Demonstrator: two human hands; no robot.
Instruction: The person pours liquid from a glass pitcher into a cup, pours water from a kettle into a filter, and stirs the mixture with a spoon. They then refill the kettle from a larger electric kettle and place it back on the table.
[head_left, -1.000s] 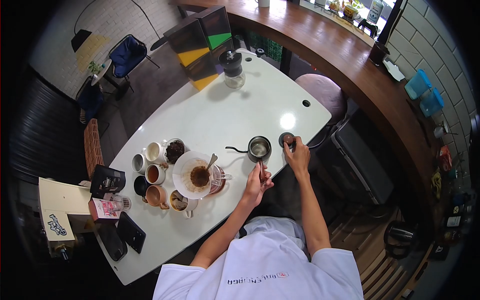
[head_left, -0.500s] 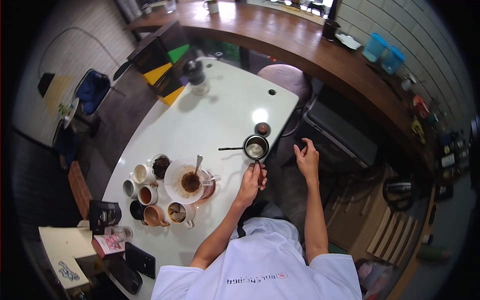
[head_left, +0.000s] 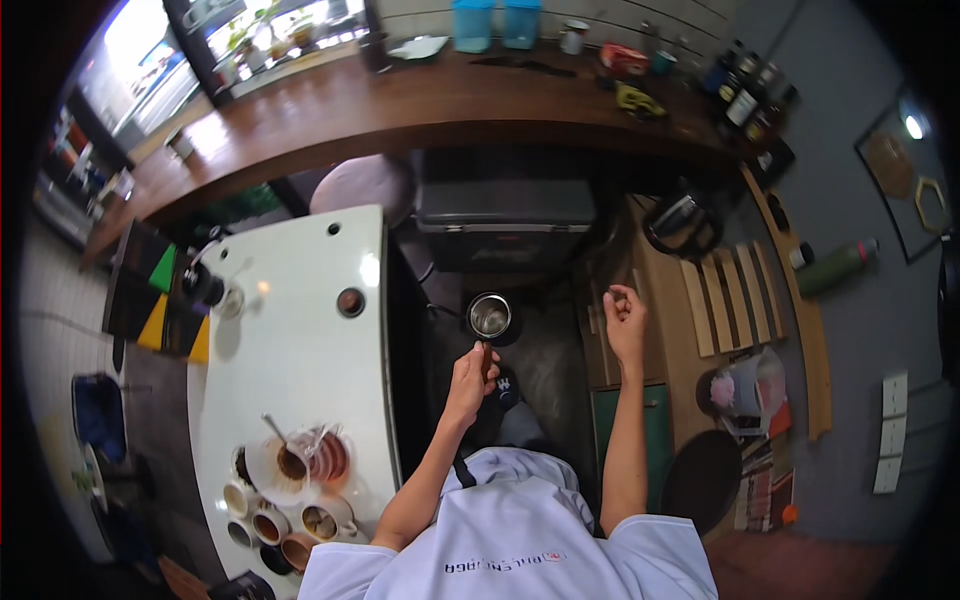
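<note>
My left hand (head_left: 472,382) is closed on the handle of a small lidless metal gooseneck drip kettle (head_left: 490,316). The kettle is upright over the floor, its thin spout pointing left and its bright inside showing. To the right, my right hand (head_left: 626,318) hovers with loosely bent fingers and nothing visible in them. A black electric kettle (head_left: 683,222) stands on the wooden counter beyond that hand. On the white table, a round dark lid with a brown knob (head_left: 350,302) lies near the edge.
The white table (head_left: 300,350) holds a glass coffee server (head_left: 330,455) with a dripper, a spoon, several cups and a hand grinder (head_left: 205,285). Ahead are a dark storage box (head_left: 505,215) and a stool (head_left: 362,188). Wooden slats (head_left: 735,300) lie on the right counter.
My view has turned right, away from the white table. The drip kettle has moved from over the table edge to over the floor. My right hand has come nearer the right counter, fingers more bent.
</note>
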